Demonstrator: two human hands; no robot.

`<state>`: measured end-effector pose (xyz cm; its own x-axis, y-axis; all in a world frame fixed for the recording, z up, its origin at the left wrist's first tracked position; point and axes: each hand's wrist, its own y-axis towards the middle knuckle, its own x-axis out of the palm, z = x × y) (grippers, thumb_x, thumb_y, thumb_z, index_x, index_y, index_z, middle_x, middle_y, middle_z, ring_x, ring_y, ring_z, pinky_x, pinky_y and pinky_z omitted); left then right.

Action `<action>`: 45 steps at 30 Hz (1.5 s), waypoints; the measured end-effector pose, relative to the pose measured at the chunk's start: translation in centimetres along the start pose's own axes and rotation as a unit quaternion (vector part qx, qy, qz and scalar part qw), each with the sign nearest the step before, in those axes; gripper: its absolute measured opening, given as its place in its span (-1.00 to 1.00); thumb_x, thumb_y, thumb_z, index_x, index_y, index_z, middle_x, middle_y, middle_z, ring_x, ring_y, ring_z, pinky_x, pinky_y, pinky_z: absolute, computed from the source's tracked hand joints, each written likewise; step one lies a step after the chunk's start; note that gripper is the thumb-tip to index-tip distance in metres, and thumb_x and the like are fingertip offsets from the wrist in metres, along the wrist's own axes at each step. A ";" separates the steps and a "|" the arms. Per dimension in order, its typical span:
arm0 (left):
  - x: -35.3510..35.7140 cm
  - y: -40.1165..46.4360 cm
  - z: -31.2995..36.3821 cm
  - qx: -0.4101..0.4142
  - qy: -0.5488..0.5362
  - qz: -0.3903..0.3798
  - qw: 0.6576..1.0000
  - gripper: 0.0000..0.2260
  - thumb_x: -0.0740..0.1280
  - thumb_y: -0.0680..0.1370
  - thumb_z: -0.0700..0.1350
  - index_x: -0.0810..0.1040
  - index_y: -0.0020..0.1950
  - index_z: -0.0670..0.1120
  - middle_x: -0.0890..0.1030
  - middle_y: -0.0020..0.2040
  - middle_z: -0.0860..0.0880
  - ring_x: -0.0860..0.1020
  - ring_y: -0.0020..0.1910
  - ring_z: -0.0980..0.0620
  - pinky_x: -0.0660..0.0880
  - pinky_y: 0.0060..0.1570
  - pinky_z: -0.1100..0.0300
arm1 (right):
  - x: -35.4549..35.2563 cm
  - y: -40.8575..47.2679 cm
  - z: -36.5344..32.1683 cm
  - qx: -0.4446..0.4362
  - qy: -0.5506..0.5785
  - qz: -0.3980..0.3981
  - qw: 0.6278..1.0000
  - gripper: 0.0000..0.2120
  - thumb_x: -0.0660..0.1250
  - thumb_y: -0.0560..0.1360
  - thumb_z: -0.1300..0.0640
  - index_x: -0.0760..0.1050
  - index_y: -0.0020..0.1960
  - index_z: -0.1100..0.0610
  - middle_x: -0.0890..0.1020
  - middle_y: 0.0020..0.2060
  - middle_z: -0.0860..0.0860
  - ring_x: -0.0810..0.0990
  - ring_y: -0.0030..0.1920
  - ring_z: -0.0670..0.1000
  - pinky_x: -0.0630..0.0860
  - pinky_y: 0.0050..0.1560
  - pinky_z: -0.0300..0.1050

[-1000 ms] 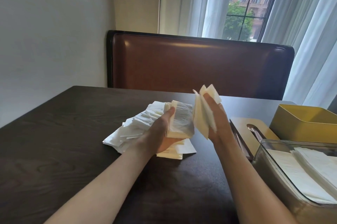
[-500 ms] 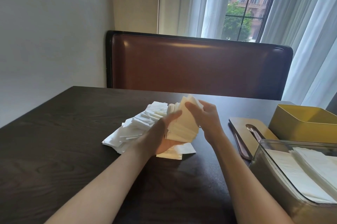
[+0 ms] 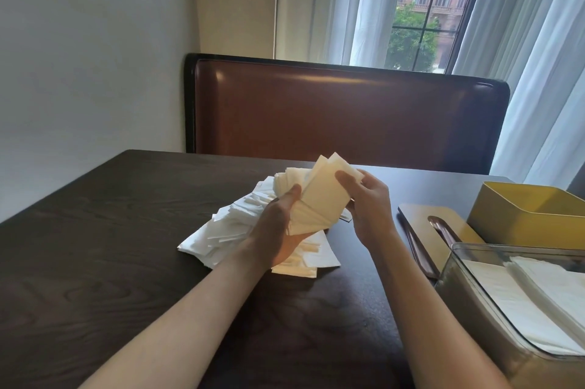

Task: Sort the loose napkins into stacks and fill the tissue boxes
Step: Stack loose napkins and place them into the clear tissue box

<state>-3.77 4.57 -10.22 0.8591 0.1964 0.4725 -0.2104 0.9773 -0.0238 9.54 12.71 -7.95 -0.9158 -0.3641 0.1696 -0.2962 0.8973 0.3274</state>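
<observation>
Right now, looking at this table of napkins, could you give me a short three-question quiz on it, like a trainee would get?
1. True or false: both the left hand and the right hand hold the napkin stack.
2. Where does the yellow box stand? A) on the bench B) on the table, right of the hands C) on the person's lap
3. Fill in: the clear box at the near right already holds ____.

Key: 1 true; 2 B; 3 napkins.
</observation>
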 end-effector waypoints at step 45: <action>-1.4 1.0 1.8 0.062 -0.094 0.063 0.992 -0.82 0.27 0.63 -0.21 0.55 0.22 -0.15 0.67 0.02 -0.11 0.66 0.00 -0.04 0.63 0.03 0.02 | -1.4 2.2 6.3 0.077 -0.316 -0.018 0.945 -0.69 0.31 0.58 0.07 0.58 0.28 0.14 0.60 0.26 0.05 0.54 0.25 0.03 0.44 0.34 0.04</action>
<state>-6.05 5.16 -9.35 0.7228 0.2858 0.6292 -0.3761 0.9265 0.0112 8.48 16.74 -13.35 -0.8688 -0.2174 -0.4450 -0.3221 0.9305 0.1742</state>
